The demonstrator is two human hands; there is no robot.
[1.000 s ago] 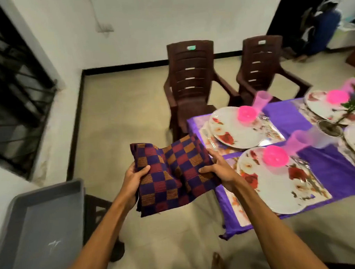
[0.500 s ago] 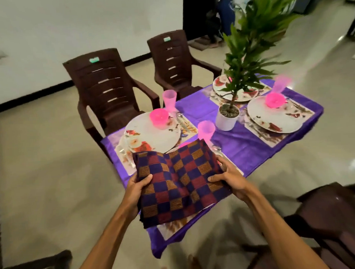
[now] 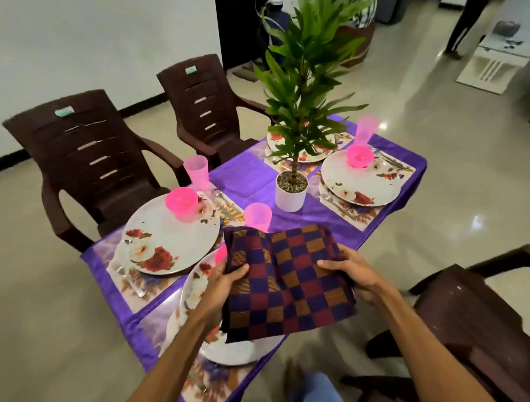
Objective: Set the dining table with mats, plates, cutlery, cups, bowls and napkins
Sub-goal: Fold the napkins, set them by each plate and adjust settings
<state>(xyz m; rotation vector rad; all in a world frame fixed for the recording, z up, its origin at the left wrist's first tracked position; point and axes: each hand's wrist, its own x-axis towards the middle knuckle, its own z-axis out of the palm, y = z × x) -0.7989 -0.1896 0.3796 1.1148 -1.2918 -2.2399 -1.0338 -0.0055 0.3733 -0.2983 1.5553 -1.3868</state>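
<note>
Napkin step in hand. Both hands grip the folded checked cloth napkins (image 3: 287, 283) in purple, maroon and orange. Left hand (image 3: 227, 281) pinches the left edge, thumb on top; right hand (image 3: 352, 277) holds the right edge the same way. The bundle hangs over the near corner of the purple-clothed desk (image 3: 247, 174), above the nearest white floral plate (image 3: 198, 292); I cannot tell if it touches. Floral mats, plates, cutlery, a pink plastic cup (image 3: 257, 217) and a pink bowl (image 3: 181, 201) look laid at each place. No napkin lies on the desk, so I judge this the last item. Next move calls for one hand to keep the bundle while the other peels off a single napkin and lays it beside the near plate, clear of the cup. Writing: a pale green sticker (image 3: 64, 111) on the brown plastic chair (image 3: 95, 165) back, too small to read; no brand visible.
</note>
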